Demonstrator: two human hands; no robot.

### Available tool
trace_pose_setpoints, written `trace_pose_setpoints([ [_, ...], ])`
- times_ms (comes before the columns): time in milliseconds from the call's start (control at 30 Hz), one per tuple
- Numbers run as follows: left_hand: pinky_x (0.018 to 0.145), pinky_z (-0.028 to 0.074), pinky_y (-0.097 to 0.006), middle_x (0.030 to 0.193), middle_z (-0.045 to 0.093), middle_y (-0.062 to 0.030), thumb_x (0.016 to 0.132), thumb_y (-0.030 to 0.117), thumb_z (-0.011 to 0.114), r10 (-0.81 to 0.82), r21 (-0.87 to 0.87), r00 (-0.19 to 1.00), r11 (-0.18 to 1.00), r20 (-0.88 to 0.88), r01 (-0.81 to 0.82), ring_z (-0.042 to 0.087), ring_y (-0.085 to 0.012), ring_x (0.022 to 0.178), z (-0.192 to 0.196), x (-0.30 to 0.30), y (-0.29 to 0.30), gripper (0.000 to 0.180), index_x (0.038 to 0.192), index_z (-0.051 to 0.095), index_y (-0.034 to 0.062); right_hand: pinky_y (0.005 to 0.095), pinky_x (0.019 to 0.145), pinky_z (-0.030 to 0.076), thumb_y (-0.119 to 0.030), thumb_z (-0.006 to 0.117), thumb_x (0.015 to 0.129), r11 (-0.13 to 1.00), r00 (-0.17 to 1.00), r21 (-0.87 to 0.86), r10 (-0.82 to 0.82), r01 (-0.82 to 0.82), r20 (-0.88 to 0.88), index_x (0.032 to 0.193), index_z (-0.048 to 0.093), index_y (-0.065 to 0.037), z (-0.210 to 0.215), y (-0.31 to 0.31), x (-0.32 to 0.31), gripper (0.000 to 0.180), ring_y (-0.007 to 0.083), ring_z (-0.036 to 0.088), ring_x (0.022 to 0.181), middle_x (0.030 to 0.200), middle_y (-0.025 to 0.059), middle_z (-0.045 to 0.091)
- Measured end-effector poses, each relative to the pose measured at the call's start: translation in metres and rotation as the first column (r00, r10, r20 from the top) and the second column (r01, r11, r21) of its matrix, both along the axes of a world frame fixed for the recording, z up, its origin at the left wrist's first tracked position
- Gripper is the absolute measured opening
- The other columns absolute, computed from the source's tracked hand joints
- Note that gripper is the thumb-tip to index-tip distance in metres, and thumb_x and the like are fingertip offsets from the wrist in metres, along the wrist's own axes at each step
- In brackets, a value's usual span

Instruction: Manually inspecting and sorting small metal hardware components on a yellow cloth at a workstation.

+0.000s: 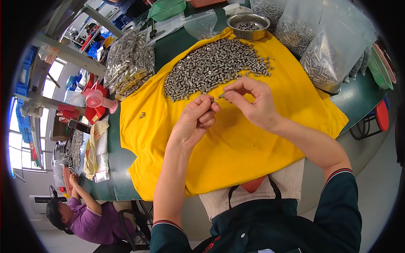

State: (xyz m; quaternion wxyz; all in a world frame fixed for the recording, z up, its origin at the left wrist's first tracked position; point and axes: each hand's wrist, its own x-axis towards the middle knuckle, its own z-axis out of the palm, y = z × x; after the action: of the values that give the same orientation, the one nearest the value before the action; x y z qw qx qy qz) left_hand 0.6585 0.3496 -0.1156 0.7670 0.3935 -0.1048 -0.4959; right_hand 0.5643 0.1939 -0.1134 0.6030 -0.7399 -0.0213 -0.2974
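My left hand (195, 118) is closed in a pinch on a small metal piece, mostly hidden by the fingertips. From the right, my right hand (257, 105) grips a thin pin-like tool (221, 96) between thumb and fingers, its tip meeting the piece at the left fingertips. Both hands hover over a yellow cloth (236, 152). Just beyond them spreads a large pile of small silvery cylindrical metal parts (206, 63). A few loose parts (142, 114) lie apart on the cloth at the left.
A steel bowl (262, 22) with small parts stands behind the pile. Clear bags of metal parts sit at right (325, 59) and left (130, 59). Farther left are a pink fan (94, 98) and a seated co-worker in purple (95, 223). A red stool (382, 116) stands at right.
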Motion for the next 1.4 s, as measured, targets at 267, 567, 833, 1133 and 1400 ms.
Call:
trace_pose_setpoints([
  [267,0.045,0.024,-0.016,0.076,0.058,-0.0069,0.085,0.014,0.052,0.014,0.004,0.999,1.0,0.036,-0.014,0.031,-0.0033,0.048,-0.004,0.002,0.001,0.008,0.087,0.052,0.0067,0.0198,0.062,0.045,-0.003,0.058,0.078,0.998,0.998,0.047,0.047,-0.045,-0.043,0.085,0.058,0.001,-0.005,0.0,0.002,0.008,0.0081,0.057,0.068,0.075,0.0041,0.061],
  [567,0.046,0.028,-0.019,0.074,0.051,-0.0064,0.084,0.024,0.05,0.355,0.141,0.932,0.929,-0.078,-0.342,0.033,-0.0093,0.053,0.01,0.02,0.005,0.021,0.078,0.048,0.0047,0.0185,0.058,0.043,-0.006,0.056,0.08,0.89,0.998,0.457,0.027,0.001,-0.054,0.08,0.057,0.0,-0.004,-0.008,0.01,0.006,0.0066,0.054,0.063,0.072,0.003,0.06],
  [833,0.047,0.037,-0.027,0.053,0.05,-0.0028,0.072,0.017,0.066,0.042,0.208,0.316,0.672,0.948,-0.711,0.046,-0.0131,0.048,-0.019,0.034,-0.012,0.02,0.072,0.062,-0.003,0.0191,0.059,0.044,-0.007,0.057,0.08,0.912,0.997,0.409,0.043,-0.011,-0.069,0.081,0.057,0.0,-0.004,-0.006,0.008,0.007,0.0073,0.055,0.064,0.072,0.0032,0.06],
  [1133,0.05,0.041,-0.034,0.055,0.055,-0.0127,0.066,0.013,0.065,-0.288,0.218,0.03,0.65,0.957,-0.728,0.052,-0.0249,0.048,-0.02,0.035,-0.01,0.011,0.071,0.062,0.0032,0.0196,0.06,0.045,-0.006,0.056,0.08,0.914,0.996,0.405,0.046,-0.014,-0.071,0.08,0.057,0.001,-0.006,-0.003,0.011,0.007,0.0077,0.055,0.064,0.073,0.0035,0.059],
  [1400,0.044,0.029,-0.02,0.062,0.051,-0.0009,0.078,0.014,0.058,0.114,0.137,0.984,0.982,0.136,-0.132,0.036,-0.0042,0.051,-0.006,0.015,-0.003,0.012,0.076,0.056,0.0029,0.0195,0.061,0.045,-0.003,0.054,0.082,0.926,0.996,0.378,0.033,0.0,-0.082,0.083,0.056,0.001,-0.006,-0.004,0.006,0.005,0.0083,0.055,0.066,0.074,0.0047,0.059],
])
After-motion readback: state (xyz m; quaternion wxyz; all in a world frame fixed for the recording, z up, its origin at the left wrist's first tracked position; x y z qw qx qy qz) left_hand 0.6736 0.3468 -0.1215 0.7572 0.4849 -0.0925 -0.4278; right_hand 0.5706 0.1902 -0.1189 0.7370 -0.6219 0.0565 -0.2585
